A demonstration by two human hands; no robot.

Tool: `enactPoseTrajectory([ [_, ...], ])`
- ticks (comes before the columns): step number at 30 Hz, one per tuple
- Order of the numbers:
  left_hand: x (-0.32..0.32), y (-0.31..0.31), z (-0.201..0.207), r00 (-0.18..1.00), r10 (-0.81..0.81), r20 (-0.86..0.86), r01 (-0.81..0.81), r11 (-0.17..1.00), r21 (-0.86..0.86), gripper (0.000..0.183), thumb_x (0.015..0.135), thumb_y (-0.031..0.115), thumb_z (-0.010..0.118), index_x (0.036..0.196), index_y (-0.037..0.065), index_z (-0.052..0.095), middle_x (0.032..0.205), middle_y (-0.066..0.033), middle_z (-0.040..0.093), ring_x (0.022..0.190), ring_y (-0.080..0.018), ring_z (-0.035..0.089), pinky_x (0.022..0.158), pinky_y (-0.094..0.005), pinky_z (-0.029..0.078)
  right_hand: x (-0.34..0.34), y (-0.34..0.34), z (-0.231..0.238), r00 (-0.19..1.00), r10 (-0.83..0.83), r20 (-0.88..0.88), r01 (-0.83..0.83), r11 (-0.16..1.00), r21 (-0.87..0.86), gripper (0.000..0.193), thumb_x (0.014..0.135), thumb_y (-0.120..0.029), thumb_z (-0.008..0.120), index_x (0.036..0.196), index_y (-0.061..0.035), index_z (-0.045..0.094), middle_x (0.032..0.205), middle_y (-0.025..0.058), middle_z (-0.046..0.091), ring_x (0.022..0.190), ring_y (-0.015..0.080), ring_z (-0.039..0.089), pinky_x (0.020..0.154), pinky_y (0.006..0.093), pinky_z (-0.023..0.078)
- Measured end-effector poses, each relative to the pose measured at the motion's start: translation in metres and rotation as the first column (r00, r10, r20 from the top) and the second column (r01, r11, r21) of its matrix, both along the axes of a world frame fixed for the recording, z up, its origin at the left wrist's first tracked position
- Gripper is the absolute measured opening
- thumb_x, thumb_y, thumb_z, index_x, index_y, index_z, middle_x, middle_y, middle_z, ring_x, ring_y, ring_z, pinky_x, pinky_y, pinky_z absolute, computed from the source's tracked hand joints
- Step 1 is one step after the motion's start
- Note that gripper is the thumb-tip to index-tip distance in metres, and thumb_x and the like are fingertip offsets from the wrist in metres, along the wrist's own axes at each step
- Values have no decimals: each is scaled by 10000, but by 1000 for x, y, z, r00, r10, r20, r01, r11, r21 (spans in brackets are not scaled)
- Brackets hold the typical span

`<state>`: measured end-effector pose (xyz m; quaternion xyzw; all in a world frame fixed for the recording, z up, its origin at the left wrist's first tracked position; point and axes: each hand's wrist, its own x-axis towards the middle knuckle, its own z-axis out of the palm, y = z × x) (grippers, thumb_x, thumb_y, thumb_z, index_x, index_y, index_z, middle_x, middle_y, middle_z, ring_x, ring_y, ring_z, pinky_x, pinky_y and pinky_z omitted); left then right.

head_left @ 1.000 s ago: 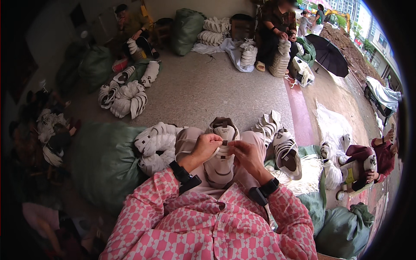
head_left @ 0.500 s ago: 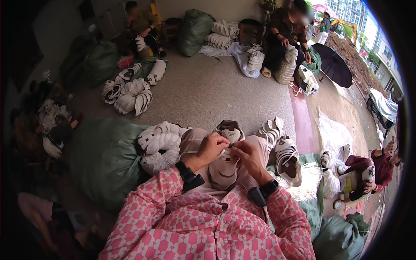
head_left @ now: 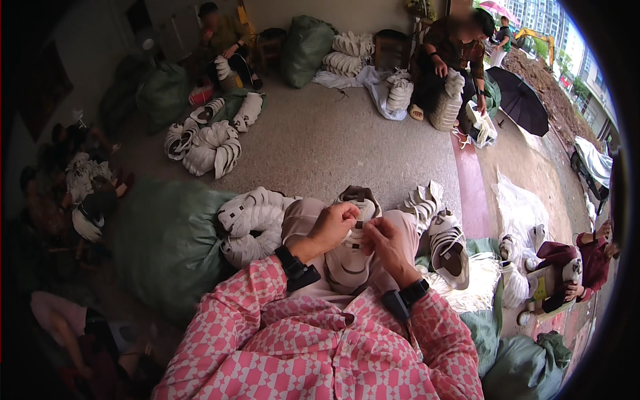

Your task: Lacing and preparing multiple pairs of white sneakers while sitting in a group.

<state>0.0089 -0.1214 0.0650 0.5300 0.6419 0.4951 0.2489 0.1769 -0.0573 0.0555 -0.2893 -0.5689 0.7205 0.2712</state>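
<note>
Fingers of both the left hand (head_left: pixel 333 223) and the right hand (head_left: pixel 387 241) pinch closed on a thin white lace at the white sneaker (head_left: pixel 350 250) resting on the lap. Lacing looks partway done, with the upper eyelets seemingly left. Beside the knees lie soft, ribbed white shoes (head_left: pixel 250 223), a smooth green sack (head_left: pixel 167 240), then a farther pile (head_left: pixel 210 147) on rough concrete floor (head_left: pixel 333 140).
</note>
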Motion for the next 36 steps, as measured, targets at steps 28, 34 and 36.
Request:
enactPoseTrajectory([
  [28,-22,-18,26,814,-120,-568,221,969,113,81,712,46,654,774,41,603,800,-89,562,797,-259,588,697,-348,480,169,87,-18,792,-602,101,573,791,215,657,824,-66,567,1419,-96,289,1429,211,305,813,207,660,548,277,551],
  [34,-7,-21,16,888,-29,-458,80,992,93,82,739,71,661,770,34,594,807,-89,550,726,-238,591,631,-339,480,88,43,2,943,-230,240,89,870,484,296,854,-61,601,1148,-54,574,973,77,643,605,126,620,510,258,482],
  [36,-6,-19,12,897,-22,-442,60,996,72,85,745,74,662,775,32,595,806,-88,546,705,-233,589,619,-334,480,64,28,5,938,-214,274,-17,761,649,305,834,-57,604,1138,-69,577,995,86,643,609,191,625,547,304,487],
])
